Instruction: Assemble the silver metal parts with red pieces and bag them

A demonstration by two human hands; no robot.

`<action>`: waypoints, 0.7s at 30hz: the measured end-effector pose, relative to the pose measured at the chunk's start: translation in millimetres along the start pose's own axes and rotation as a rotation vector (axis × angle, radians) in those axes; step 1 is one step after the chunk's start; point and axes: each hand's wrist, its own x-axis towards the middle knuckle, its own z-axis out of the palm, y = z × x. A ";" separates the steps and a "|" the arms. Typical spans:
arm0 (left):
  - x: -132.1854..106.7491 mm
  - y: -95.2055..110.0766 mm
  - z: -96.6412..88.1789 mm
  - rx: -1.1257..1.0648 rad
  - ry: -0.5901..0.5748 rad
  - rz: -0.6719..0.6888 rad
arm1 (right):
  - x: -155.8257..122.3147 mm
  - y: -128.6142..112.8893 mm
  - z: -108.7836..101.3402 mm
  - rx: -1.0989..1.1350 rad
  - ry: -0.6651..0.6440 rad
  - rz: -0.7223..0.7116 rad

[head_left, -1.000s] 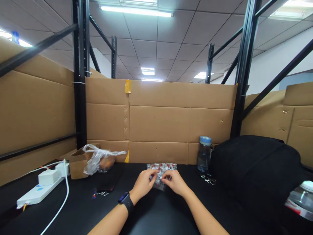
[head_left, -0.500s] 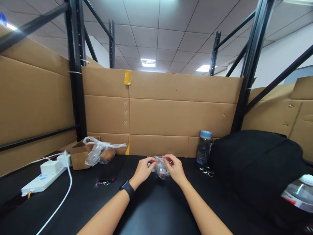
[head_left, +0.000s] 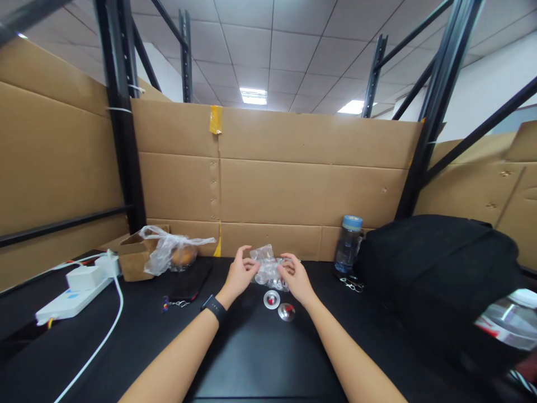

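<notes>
Both hands hold a small clear plastic bag [head_left: 267, 265] of shiny round pieces above the black table [head_left: 260, 358]. My left hand [head_left: 240, 275], with a dark watch on its wrist, pinches the bag's left side. My right hand [head_left: 296, 277] pinches its right side. Two round silver discs lie on the table just below the bag: one with a red centre [head_left: 271, 299] and a second disc [head_left: 286, 312] to its right.
A blue-capped water bottle [head_left: 348, 244] and keys [head_left: 351, 285] stand right of my hands, beside a large black bag [head_left: 440, 280]. At left lie a phone [head_left: 191, 281], a cardboard box with a plastic bag [head_left: 163, 254], and a white power strip [head_left: 71, 295]. Cardboard walls surround the table.
My hands lifted the plastic bag off the table and moved it slightly farther away. Two round discs now lie on the table beneath it. The camera tilted down a little.
</notes>
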 end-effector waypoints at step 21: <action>-1.2 -31.9 -34.6 0.890 -0.268 0.072 | -2.5 9.3 -28.0 -0.607 -0.368 -0.118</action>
